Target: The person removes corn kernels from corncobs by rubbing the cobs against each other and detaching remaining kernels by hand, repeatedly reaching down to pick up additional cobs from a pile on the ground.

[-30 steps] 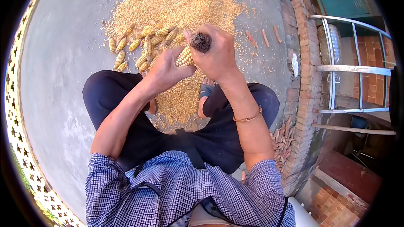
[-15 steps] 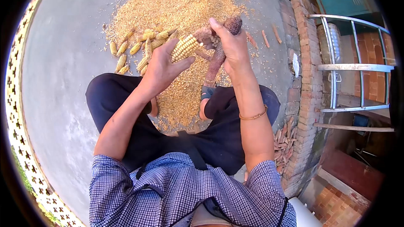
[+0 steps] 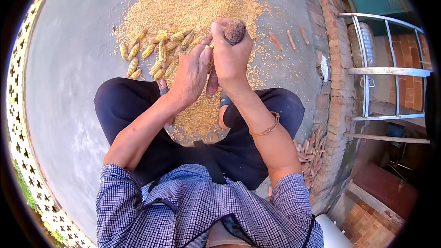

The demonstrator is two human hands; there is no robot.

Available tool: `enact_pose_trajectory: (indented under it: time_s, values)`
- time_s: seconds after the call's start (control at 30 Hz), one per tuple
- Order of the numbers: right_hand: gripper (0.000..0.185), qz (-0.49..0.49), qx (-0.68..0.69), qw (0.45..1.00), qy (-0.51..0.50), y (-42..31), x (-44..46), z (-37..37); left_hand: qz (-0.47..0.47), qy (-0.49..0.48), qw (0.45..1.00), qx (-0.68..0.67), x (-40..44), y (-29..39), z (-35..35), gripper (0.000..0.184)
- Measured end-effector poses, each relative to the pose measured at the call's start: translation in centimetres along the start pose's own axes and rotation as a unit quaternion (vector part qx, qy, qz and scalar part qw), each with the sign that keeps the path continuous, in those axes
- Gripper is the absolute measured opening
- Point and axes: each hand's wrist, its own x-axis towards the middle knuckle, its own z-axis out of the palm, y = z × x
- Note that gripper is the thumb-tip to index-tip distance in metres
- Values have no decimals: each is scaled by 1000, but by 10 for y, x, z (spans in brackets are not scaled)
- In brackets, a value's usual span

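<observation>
My right hand (image 3: 232, 59) is wrapped round reddish-brown bare corn cobs. The end of one bare cob (image 3: 234, 32) sticks out above the fist, and another cob (image 3: 212, 84) points down below it. My left hand (image 3: 189, 74) presses up against the right one, closed on an ear of corn that is almost wholly hidden; only a bit of yellow shows between the hands. Beyond them lies a heap of loose corn kernels (image 3: 183, 9). Several unshelled ears of corn (image 3: 161, 51) rest at the heap's left edge.
More kernels (image 3: 195, 119) lie between my feet. A few bare cobs (image 3: 291, 39) are scattered on the concrete floor (image 3: 64, 73) to the right. A low brick edge (image 3: 337, 73) runs along the right, with a pile of cobs (image 3: 312, 154) beside it and a metal ladder-like frame (image 3: 390, 72) beyond.
Both hands have come together. The right hand has moved left and turned, the left has closed in, and the yellow ear that showed plainly is now mostly covered.
</observation>
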Motion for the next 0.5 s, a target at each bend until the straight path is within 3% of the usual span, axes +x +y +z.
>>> enact_pose_trajectory:
  time_s: [0.1, 0.13, 0.23, 0.37, 0.4, 0.5]
  values:
    - [16, -101, -98, 989, 54, 1, 11, -1, -171, -56, 966, -184, -1, 16, -5, 46]
    - [22, -128, -116, 984, 45, 1, 13, -3, -174, -65, 953, -239, -1, 14, -5, 44]
    - [27, -69, -44, 996, -24, -5, 14, -6, -221, -57, 919, -321, 4, 15, -12, 44]
    - [31, 98, 70, 988, -101, -12, 11, -16, -250, -46, 879, -403, 13, 10, -18, 42]
    - [37, 90, 62, 987, -116, -9, 13, -15, -238, -61, 882, -401, 15, 4, -19, 44]
    - [37, 26, 58, 994, -86, 2, 8, -5, -152, -19, 978, -142, 16, -9, -14, 48]
